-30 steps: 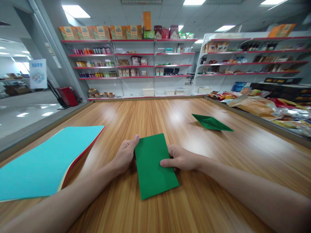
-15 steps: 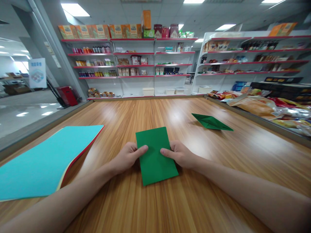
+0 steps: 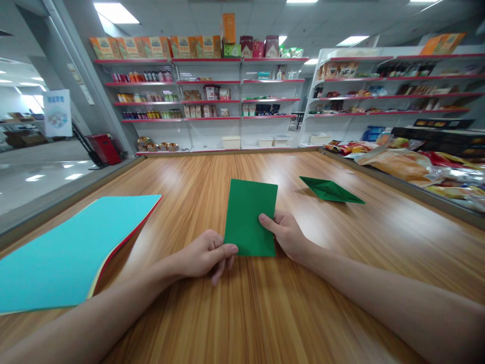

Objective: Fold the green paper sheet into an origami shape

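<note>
L grip (image 3: 207, 255) is shifting to lower-L corner of green paper (image 3: 248, 210) vs 0.5s ago, pinching it; R grip (image 3: 290, 235) is clamping R edge, over surface (image 3: 189, 323). Folded green pc (image 3: 330, 191) is lying beyond, R. Uneven pull's poss. risking creases.

Green sheet (image 3: 248, 210) in my fingers (image 3: 268, 222): paper, matt, smooth. Desk (image 3: 189, 323): glossy wood grain. Bags (image 3: 397, 165) past right edge: shiny plastic film.

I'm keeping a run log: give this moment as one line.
left hand: thumb on green sheet, lower-left corner | right hand: gripping right edge | folded green paper: on table, right | paper stack: on table, left
</note>
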The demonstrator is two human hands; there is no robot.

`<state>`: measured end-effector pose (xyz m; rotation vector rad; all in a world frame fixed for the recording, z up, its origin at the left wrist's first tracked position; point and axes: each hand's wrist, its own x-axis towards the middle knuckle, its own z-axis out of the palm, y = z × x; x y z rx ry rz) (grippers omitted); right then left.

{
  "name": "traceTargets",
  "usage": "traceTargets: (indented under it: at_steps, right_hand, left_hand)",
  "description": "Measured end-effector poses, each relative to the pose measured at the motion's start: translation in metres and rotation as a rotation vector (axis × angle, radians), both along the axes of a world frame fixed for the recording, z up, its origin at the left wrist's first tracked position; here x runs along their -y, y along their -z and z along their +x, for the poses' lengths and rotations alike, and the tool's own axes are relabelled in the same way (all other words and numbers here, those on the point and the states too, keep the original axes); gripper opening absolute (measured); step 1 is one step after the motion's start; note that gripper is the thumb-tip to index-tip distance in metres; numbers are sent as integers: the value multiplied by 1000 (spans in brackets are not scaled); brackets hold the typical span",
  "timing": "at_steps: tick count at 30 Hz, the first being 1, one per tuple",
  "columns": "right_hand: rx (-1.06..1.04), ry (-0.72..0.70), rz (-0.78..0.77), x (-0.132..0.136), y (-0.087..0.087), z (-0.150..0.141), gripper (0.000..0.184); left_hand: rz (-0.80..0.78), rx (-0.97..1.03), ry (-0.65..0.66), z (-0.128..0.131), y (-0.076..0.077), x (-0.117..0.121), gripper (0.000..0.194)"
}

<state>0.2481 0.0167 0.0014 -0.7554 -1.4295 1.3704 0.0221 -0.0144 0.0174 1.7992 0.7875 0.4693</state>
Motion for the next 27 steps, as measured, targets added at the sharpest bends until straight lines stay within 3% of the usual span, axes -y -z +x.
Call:
traceTargets:
  at_steps: [8,13,17,21,27]
  right_hand:
    - [90,54,61,0,-2,1,36]
    - [216,-213,45,-1,-2,3,40]
    - [193,-290,74,-1,-3,1,39]
    - [201,-274,23,0,-4,3,59]
    - [212,-272,24,1,-6,8,80]
  left_hand:
    - [-129,151,-77,-1,0,-2,51]
    - [-100,239,-194,2,7,-5,38]
    - [-156,288,-283,2,11,-9,37]
    - [-177,408,-363,1,17,-15,36]
    - [-248,526,-378,2,20,-19,34]
